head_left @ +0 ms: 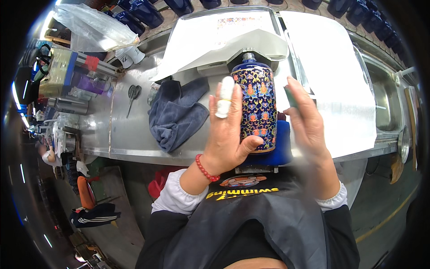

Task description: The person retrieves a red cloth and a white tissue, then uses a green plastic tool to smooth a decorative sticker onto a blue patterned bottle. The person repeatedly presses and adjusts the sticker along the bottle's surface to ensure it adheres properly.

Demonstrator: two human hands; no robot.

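A dark blue bottle (pixel 259 105) with a colourful floral pattern in gold, red and light blue lies in front of me, its neck pointing away. My left hand (pixel 228 130) rests along its left side, fingers stretched out and thumb over its lower part. One finger has a white wrapping (pixel 224 101). To the right of the bottle, apart from it, my right hand (pixel 309 123) pinches a dark green flat piece (pixel 291 97); its exact kind is unclear. That hand is partly smeared by motion. Under the bottle's near end is a blue support (pixel 283 141).
A grey-blue cloth (pixel 177 114) lies crumpled left of my hand, with black scissors (pixel 133 95) farther left. Behind the bottle stands a tray (pixel 197 22) with white sheets and a patterned print (pixel 239 27). A sink (pixel 378 96) is at right; several blue bottles (pixel 145 13) line the back.
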